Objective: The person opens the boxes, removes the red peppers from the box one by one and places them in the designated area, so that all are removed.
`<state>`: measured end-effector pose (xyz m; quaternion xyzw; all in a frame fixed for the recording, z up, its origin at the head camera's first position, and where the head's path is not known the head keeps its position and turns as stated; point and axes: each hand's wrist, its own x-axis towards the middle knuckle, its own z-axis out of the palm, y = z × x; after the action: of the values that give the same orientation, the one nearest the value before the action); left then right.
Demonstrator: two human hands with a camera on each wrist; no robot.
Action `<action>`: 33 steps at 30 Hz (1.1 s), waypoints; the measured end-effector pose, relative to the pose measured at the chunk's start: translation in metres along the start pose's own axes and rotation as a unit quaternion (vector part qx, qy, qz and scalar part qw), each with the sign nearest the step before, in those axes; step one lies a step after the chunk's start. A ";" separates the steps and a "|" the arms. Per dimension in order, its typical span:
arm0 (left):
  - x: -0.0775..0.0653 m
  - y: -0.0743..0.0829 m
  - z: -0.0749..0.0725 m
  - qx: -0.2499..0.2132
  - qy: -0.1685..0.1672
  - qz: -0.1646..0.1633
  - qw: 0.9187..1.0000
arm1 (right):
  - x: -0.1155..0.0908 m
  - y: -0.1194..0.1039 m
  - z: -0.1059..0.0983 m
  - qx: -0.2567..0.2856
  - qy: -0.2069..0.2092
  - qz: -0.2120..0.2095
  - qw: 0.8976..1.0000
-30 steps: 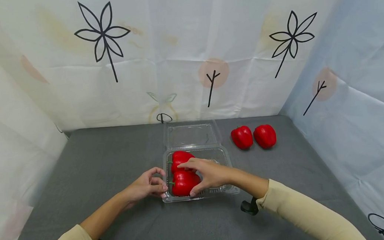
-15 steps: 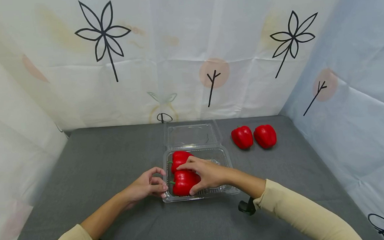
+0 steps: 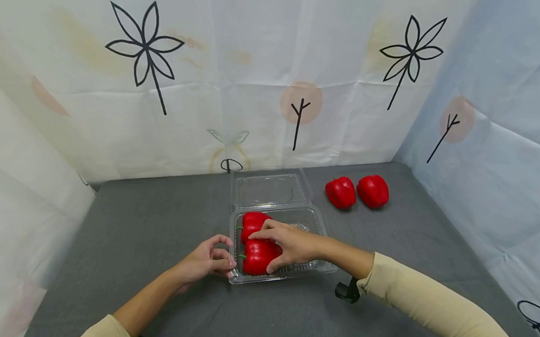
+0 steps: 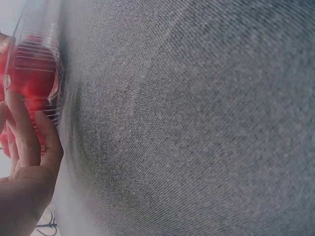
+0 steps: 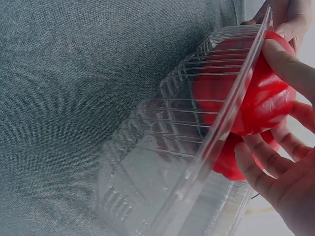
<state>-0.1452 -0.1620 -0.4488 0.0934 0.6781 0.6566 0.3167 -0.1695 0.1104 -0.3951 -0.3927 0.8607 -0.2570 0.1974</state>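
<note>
A clear plastic clamshell container (image 3: 310, 217) lies on the grey cloth with its lid (image 3: 269, 190) folded back. Two red bell peppers sit in its left half, stems to the left: a front pepper (image 3: 259, 258) and a rear pepper (image 3: 253, 222) behind it. My right hand (image 3: 296, 243) grips the front pepper from the right, thumb on its near side and fingers between the two peppers, as the right wrist view shows. At the container's left rim, my left hand (image 3: 209, 259) pinches the edge; in the left wrist view its fingers (image 4: 30, 147) lie against the clear wall.
Two more red bell peppers, a left one (image 3: 340, 193) and a right one (image 3: 373, 191), stand side by side at the back right of the grey cloth (image 3: 169, 212). White patterned curtains (image 3: 253, 60) enclose the back and sides.
My right hand and the front pepper shifted very slightly between the first two frames, then stayed still. My left hand holds its place at the rim.
</note>
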 end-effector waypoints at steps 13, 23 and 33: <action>0.001 0.000 0.001 -0.006 -0.004 0.000 1.000 | -0.002 -0.005 -0.005 0.019 0.000 -0.019 1.000; 0.001 -0.001 0.000 0.005 0.000 -0.004 1.000 | -0.007 -0.010 -0.015 0.029 0.002 -0.027 0.999; 0.001 -0.001 0.000 0.004 -0.004 0.003 1.000 | -0.019 -0.008 -0.021 0.030 0.015 -0.023 0.999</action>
<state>-0.1458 -0.1614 -0.4497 0.0995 0.6792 0.6546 0.3166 -0.1645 0.1262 -0.3712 -0.4028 0.8461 -0.2926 0.1904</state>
